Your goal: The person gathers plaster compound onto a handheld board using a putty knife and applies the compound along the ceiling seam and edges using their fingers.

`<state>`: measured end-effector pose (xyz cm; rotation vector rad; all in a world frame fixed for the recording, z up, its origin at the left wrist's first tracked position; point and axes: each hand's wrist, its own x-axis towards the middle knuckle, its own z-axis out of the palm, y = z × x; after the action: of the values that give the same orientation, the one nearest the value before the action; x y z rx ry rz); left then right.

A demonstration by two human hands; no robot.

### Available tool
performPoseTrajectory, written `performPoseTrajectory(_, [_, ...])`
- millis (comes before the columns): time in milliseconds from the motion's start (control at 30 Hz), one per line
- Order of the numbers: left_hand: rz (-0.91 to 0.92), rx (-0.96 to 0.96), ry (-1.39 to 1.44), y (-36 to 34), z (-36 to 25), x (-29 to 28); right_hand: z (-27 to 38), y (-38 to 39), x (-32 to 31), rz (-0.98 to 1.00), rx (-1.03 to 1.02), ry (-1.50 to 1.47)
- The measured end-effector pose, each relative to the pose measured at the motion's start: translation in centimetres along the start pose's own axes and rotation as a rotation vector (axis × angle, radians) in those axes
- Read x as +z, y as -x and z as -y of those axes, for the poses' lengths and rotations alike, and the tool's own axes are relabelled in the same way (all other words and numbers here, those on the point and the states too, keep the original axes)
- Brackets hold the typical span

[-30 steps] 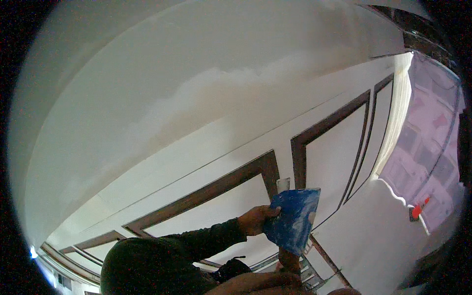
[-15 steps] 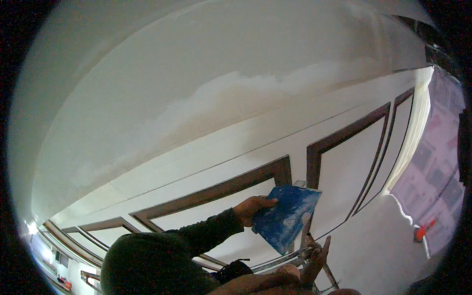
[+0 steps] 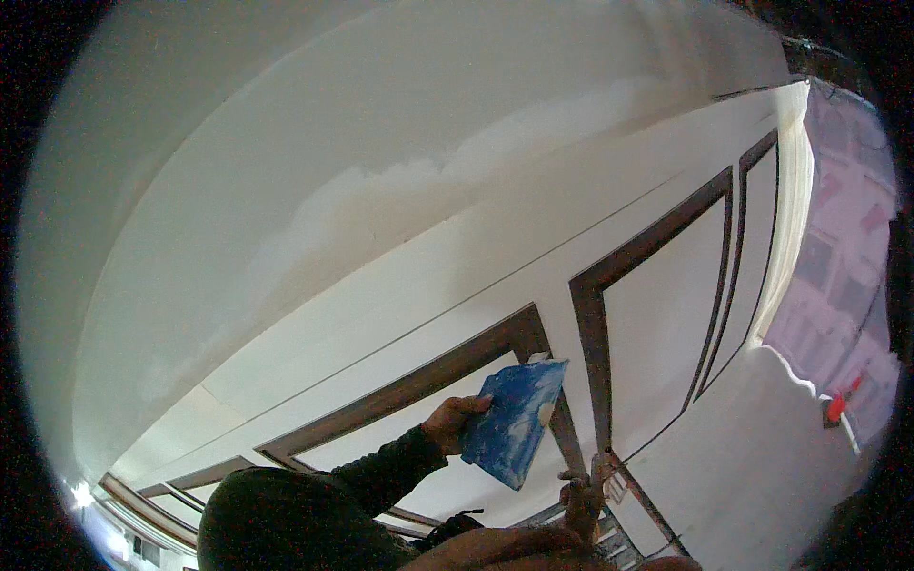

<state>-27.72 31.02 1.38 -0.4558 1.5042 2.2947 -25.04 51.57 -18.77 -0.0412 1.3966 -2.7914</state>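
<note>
My left hand [image 3: 454, 425], at the end of a dark green sleeve [image 3: 390, 468], is closed on the near edge of a flat blue plastering board [image 3: 509, 428]. The board is tilted and smeared with whitish compound. A small pale piece shows at its top edge; what it belongs to is hidden. Lower and to the right is my right hand [image 3: 583, 497], apart from the board. Some of its fingers are curled and one points up. Dimness and blur hide what they hold, if anything.
Above spreads a pale ceiling [image 3: 286, 143] with an uneven whiter patch [image 3: 381, 195]. The white wall carries dark brown frame mouldings [image 3: 409, 385]. At right hangs a pinkish translucent sheet [image 3: 843, 238], with a red object [image 3: 838, 407] near its lower end. Metal bars [image 3: 647, 500] stand below my right hand.
The view has tilted and shifted a little. My left hand and the blue board have moved left in the picture. My right hand has drawn left and lower, its fingers more curled.
</note>
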Motion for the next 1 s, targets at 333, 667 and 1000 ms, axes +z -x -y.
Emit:
performPoseTrajectory(333, [-0.004,0.052,0.119,0.3,0.3,1.1,3.5,0.0,3.0,-0.026,0.090,0.002])
performPoseTrajectory(667, [0.047,0.036,0.247,-0.1,-0.7,1.7,7.0,-1.0,5.2,0.053,0.007,0.238])
performPoseTrajectory(1000, [-0.001,-0.007,0.251,4.1,0.6,1.1,5.0,-2.4,4.0,0.174,0.088,0.070])
